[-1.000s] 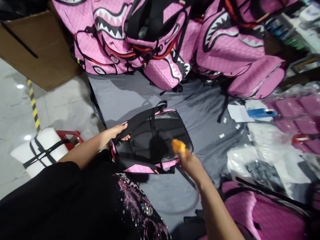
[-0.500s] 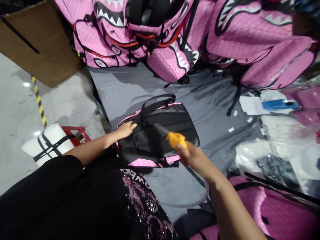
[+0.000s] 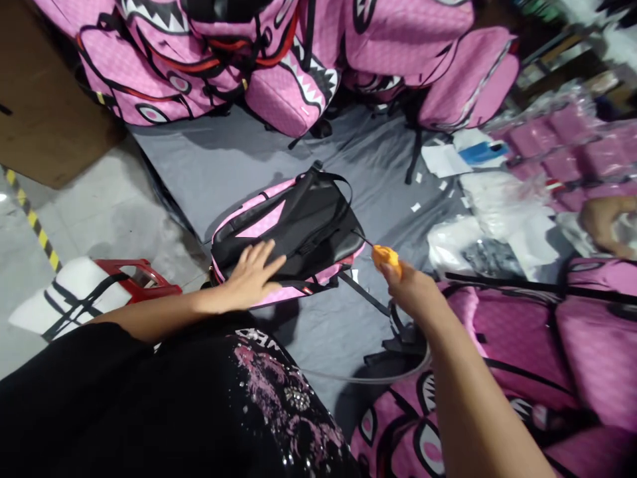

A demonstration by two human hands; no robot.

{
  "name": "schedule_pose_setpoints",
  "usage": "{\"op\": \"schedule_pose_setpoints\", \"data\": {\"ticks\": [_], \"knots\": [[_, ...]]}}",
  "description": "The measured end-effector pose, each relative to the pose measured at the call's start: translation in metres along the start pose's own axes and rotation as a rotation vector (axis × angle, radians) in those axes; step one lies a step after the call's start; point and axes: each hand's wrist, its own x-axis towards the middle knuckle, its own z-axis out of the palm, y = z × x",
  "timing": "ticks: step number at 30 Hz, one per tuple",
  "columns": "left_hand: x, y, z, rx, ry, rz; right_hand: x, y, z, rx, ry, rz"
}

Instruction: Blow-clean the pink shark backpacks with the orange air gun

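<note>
backpack (image 3: 293,226), pink bags (image 3: 279,73) piled behind

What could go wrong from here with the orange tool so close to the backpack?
The orange-handled tool in the right hand points its thin tip at the pink and black backpack; it might mark the black panel. The clear hose trailing from that hand could snag the loose black strap. The left hand only rests flat, so the backpack may slide.
</note>
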Motion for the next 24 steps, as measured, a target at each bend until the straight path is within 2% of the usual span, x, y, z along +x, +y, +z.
{"op": "schedule_pose_setpoints", "data": {"ticks": [1, 3, 4, 5, 7, 8, 9, 11, 12, 13, 14, 15, 17, 19, 21, 24], "knots": [[-0.008, 0.014, 0.005, 0.001, -0.05, 0.073, -0.003, 0.005, -0.003, -0.02, -0.035, 0.024], [-0.02, 0.034, 0.018, 0.021, -0.162, 0.106, -0.013, 0.015, -0.006, 0.05, -0.288, -0.004], [-0.021, 0.039, 0.025, 0.024, -0.188, 0.074, -0.019, 0.021, -0.007, 0.106, -0.347, -0.025], [-0.019, 0.039, 0.03, 0.006, -0.181, 0.029, -0.027, 0.027, -0.007, 0.136, -0.314, -0.022], [-0.006, 0.029, 0.032, -0.146, -0.114, -0.077, -0.045, 0.041, -0.005, 0.157, -0.125, 0.029], [0.003, 0.019, 0.029, -0.283, -0.094, -0.154, -0.056, 0.047, -0.002, 0.193, -0.105, 0.033], [0.013, 0.01, 0.024, -0.445, -0.108, -0.252, -0.067, 0.053, 0.003, 0.261, -0.183, 0.0], [0.029, -0.006, 0.012, -0.74, -0.217, -0.49, -0.087, 0.06, 0.017, 0.424, -0.472, -0.118], [0.033, -0.008, 0.008, -0.82, -0.263, -0.593, -0.094, 0.061, 0.025, 0.462, -0.556, -0.149], [0.035, -0.007, 0.005, -0.858, -0.281, -0.667, -0.098, 0.06, 0.031, 0.457, -0.551, -0.147], [0.034, -0.002, 0.006, -0.842, -0.255, -0.682, -0.099, 0.058, 0.036, 0.422, -0.473, -0.121], [0.031, 0.007, 0.009, -0.769, -0.187, -0.644, -0.098, 0.056, 0.039, 0.375, -0.351, -0.093], [0.023, 0.029, 0.022, -0.504, -0.031, -0.468, -0.091, 0.05, 0.039, 0.268, -0.097, -0.07], [0.017, 0.051, 0.037, -0.194, 0.039, -0.283, -0.084, 0.044, 0.037, 0.11, 0.067, -0.048], [0.017, 0.065, 0.049, -0.013, 0.006, -0.221, -0.085, 0.039, 0.04, -0.086, 0.083, 0.01], [0.025, 0.068, 0.049, -0.024, -0.095, -0.237, -0.104, 0.034, 0.062, -0.177, -0.104, -0.007]]}}
